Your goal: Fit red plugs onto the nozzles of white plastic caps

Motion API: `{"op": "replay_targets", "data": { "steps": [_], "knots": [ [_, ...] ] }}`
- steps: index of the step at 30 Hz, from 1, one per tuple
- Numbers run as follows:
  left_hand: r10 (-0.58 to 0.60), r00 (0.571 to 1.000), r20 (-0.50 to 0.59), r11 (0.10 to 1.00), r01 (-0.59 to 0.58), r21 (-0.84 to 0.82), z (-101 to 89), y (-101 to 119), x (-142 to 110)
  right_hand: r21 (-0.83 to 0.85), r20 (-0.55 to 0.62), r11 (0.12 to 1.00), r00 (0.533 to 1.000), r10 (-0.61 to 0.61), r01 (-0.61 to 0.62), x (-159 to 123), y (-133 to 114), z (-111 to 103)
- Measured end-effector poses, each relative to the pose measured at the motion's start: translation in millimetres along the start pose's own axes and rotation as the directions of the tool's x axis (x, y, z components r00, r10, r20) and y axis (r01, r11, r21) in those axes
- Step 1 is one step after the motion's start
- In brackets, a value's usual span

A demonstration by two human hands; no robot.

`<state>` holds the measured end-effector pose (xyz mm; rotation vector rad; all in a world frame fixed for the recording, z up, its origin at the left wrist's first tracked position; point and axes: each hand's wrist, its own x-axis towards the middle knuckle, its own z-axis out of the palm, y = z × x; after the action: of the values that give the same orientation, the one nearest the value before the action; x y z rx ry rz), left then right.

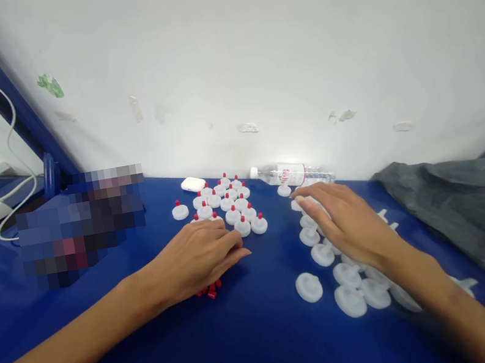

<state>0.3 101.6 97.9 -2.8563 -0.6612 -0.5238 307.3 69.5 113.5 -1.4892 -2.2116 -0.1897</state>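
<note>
My left hand (198,252) is over the left part of the blue surface, its fingers curled and its thumb pointing right; whatever they may hold is hidden. Just beyond it stand several white round caps with red tips (232,215). Small red tips (212,290) lie in a pile partly covered by that wrist. My right hand (346,217) reaches across several white round caps without red tips (322,255), its fingers stretched out and loosely bent. Its fingertips are at the far end of this group, touching or just above a cap. The palm and forearm hide some of the caps.
A clear plastic bottle (292,173) lies on its side against the white wall. Near it rests a small white rounded case (193,184). Dark grey plastic sheeting (467,218) covers the right side. A blurred pile (87,226) and a white cable (13,130) are at left.
</note>
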Motion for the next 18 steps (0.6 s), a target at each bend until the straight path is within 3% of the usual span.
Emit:
{"op": "replay_targets", "data": {
  "steps": [3,10,15,18],
  "knots": [
    [0.025,1.000,-0.012,0.999,-0.025,-0.030,0.6,-1,-2,-0.027,-0.071,0.999,0.997,-0.044,0.042,0,-4,-1],
    [0.001,0.987,-0.161,0.986,-0.028,-0.163,5.2,-4,-3,0.055,-0.094,0.942,0.941,-0.326,0.332,-5,-29,5],
    [-0.064,0.939,-0.337,0.958,-0.036,-0.283,8.4,0,-3,0.102,-0.081,0.913,0.918,-0.388,0.395,-8,-47,10],
    [-0.072,0.922,-0.380,0.947,-0.056,-0.316,7.9,4,-2,0.125,-0.096,0.909,0.917,-0.387,0.397,-9,-50,12]
  ]
}}
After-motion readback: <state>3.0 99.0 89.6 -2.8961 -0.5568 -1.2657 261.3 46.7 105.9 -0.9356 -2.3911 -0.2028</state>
